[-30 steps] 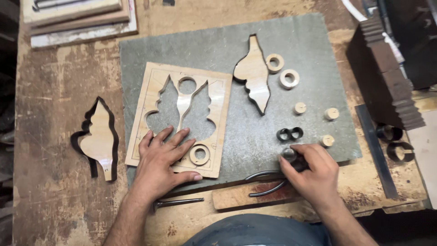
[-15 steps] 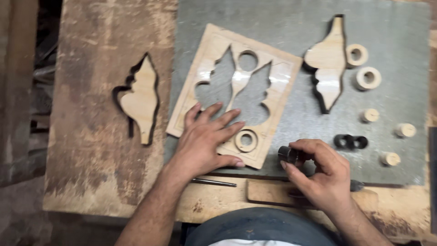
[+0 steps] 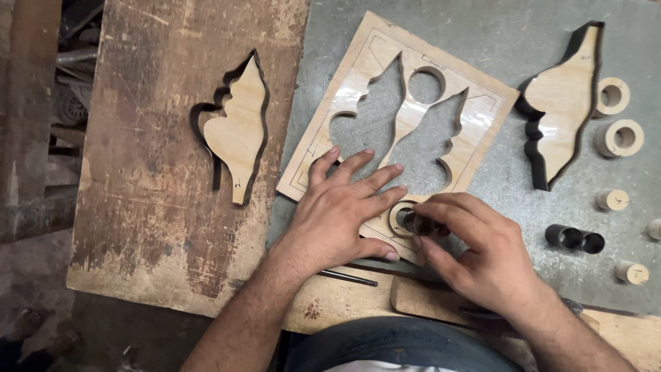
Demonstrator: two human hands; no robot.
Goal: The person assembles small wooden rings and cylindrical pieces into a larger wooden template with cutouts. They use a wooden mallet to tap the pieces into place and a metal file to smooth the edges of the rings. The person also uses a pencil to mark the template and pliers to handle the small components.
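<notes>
A flat wooden template board [image 3: 475, 114] with two wing-shaped cutouts and a round hole lies on a grey metal sheet [image 3: 509, 41]. My left hand [image 3: 344, 207] presses flat on the board's near corner, fingers spread. My right hand [image 3: 475, 244] pinches a small dark metal ring [image 3: 416, 224] and holds it at a wooden ring [image 3: 398, 219] seated in the board's lower corner. A wing-shaped wooden piece wrapped in a dark metal strip [image 3: 237, 127] lies on the bare bench to the left. A mirrored one [image 3: 561, 103] lies to the right.
Two wooden rings [image 3: 620, 117] and small wooden plugs [image 3: 613, 200] sit at the right of the sheet, with a pair of dark metal rings [image 3: 575, 239]. A thin metal rod [image 3: 348, 277] and a wood block [image 3: 427, 300] lie by the bench's near edge. The floor drops away at left.
My right hand has moved left with the dark ring, from the sheet near the bench edge to the wooden ring in the board. The camera has shifted left and closer.
</notes>
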